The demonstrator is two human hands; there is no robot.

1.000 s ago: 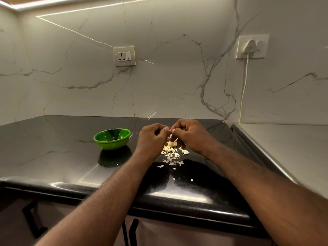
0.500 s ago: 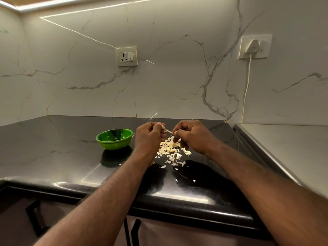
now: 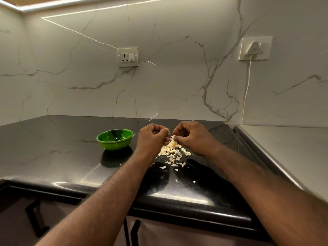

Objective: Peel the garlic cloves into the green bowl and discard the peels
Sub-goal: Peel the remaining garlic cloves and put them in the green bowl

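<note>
Warm, moderate light comes from a strip lamp [image 3: 53, 4] high above the green bowl [image 3: 114, 139] — it repeats as a thin bright line on the glossy marble wall [image 3: 177, 86] behind the bowl. The black counter [image 3: 53, 150] mirrors the bowl just in front of it; glare streaks the rounded edge nearer the camera. Lines bow far left and right of the bowl; focus is sharp.

Glossy black stone countertop [image 3: 53, 148], pale-veined, with a rounded front edge. Carries a green bowl [image 3: 114, 139], upright, toward ten o'clock of its middle. Bears a heap of pale garlic peels [image 3: 171, 151] at three o'clock of the bowl, apart from it, with loose flecks strewn toward six o'clock.
</note>
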